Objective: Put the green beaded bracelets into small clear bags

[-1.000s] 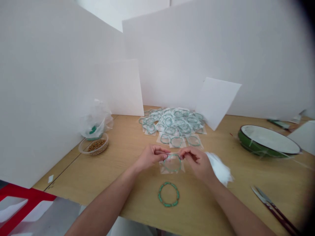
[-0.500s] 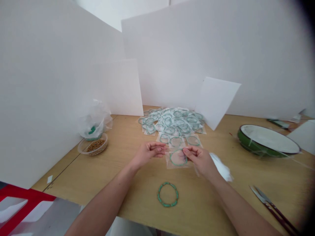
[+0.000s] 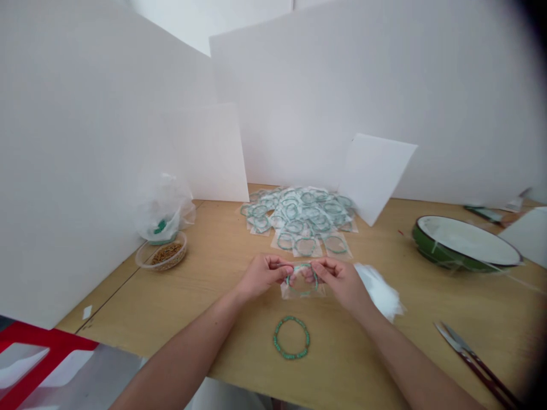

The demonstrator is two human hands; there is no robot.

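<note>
Left hand (image 3: pixel 264 276), right hand (image 3: pixel 342 282) pinching clear plastic sleeve (image 3: pixel 303 292) around green beaded bracelet (image 3: pixel 302 265)

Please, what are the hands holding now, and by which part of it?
The left hand and right hand pinch a clear bag along its top edge, one at each side, with a green bracelet in it.
</note>
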